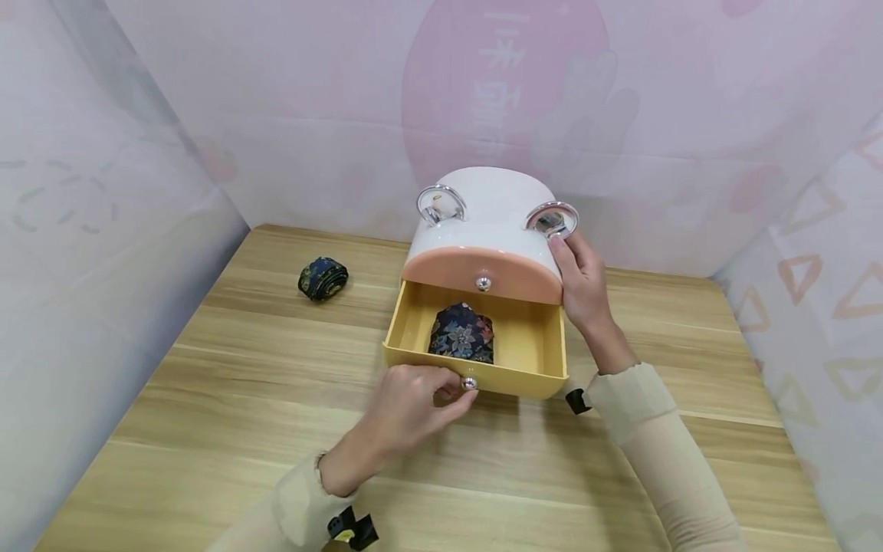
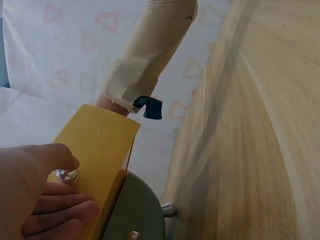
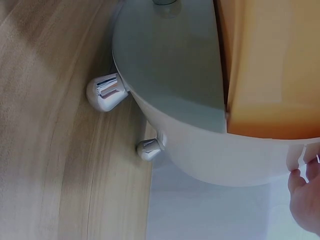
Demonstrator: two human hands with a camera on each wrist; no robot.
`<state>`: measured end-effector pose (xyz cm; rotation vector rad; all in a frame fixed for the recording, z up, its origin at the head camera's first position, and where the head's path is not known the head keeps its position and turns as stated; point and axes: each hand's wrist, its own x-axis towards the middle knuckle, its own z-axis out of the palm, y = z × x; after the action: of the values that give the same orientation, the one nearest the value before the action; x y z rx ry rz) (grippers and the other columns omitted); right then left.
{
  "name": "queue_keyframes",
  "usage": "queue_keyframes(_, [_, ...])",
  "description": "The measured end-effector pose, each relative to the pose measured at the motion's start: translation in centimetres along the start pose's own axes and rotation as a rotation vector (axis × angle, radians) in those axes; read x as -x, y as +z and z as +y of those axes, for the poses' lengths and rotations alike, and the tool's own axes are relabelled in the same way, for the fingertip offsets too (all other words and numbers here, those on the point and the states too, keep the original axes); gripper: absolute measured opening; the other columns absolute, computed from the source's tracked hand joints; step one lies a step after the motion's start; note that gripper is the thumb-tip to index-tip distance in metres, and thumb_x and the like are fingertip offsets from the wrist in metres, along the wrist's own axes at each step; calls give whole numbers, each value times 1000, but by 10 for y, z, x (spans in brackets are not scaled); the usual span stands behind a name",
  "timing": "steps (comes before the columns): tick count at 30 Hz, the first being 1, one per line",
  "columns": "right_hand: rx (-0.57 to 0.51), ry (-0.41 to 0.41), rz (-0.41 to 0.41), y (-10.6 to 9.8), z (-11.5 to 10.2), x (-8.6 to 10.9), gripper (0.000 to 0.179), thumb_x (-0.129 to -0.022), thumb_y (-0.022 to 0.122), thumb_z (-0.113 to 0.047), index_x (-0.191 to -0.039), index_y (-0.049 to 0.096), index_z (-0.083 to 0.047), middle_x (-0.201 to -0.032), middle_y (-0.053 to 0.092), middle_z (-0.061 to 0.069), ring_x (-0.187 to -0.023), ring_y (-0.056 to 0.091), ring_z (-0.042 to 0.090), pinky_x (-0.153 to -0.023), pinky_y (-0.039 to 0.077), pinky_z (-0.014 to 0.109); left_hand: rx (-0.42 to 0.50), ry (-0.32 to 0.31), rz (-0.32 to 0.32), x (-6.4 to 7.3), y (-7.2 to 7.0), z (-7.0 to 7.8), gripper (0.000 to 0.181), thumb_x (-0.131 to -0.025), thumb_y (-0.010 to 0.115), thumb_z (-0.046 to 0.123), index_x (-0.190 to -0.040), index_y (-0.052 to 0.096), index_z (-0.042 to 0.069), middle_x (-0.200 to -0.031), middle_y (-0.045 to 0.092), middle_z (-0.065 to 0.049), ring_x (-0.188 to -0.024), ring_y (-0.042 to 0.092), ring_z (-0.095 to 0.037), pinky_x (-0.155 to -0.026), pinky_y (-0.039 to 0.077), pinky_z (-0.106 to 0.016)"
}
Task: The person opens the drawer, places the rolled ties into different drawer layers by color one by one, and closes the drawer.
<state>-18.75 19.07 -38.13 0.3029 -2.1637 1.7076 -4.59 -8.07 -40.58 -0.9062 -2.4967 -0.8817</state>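
A small rounded cabinet (image 1: 486, 207) in white has a peach upper drawer (image 1: 441, 264), with a yellow drawer (image 1: 531, 383) pulled out below it. My left hand (image 1: 407, 406) pinches the silver knob (image 1: 469, 382) of the yellow drawer between thumb and fingers. Inside that drawer lies a rolled dark floral necktie (image 1: 461, 335). On the cabinet's right side, my right hand (image 1: 586, 287) grips the wall, its thumb up by the base of a silver ring ear (image 1: 552, 220). In the right wrist view, its fingertips (image 3: 296, 181) press the white side.
Another rolled dark patterned necktie (image 1: 323, 278) sits on the wooden table (image 1: 276, 368), left of the cabinet. A green lower drawer (image 2: 137, 207) and silver feet (image 3: 106, 93) show in the wrist views. Printed cloth walls (image 1: 310, 115) stand behind and at both sides.
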Motion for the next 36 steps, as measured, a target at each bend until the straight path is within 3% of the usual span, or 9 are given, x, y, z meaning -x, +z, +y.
queue_keyframes(8, [-19, -12, 1, 0, 2, 0, 36, -109, 53, -28, -134, 67, -6, -117, 68, -11, -107, 60, 7, -97, 48, 18, -21, 1, 2, -4, 1, -3, 14, -88, 85, 27, -82, 78, 16, -75, 79, 6, -63, 71, -2, -60, 53, -8])
queue_keyframes(25, [-2, 2, -7, -4, 6, 2, 37, -109, 54, -30, -137, 68, -9, -119, 69, -9, -105, 62, 9, -94, 51, 17, 50, -7, -14, -14, 7, -10, 12, -90, 83, 22, -86, 80, 11, -78, 80, 2, -65, 74, -4, -61, 57, -11])
queue_keyframes(36, [3, -3, -10, -5, 5, -2, 36, -109, 56, -29, -132, 69, -5, -108, 69, -8, -95, 63, 9, -83, 54, 17, 44, -12, -11, -21, 8, -14, 12, -91, 83, 22, -85, 79, 12, -78, 80, 3, -66, 73, -3, -62, 57, -10])
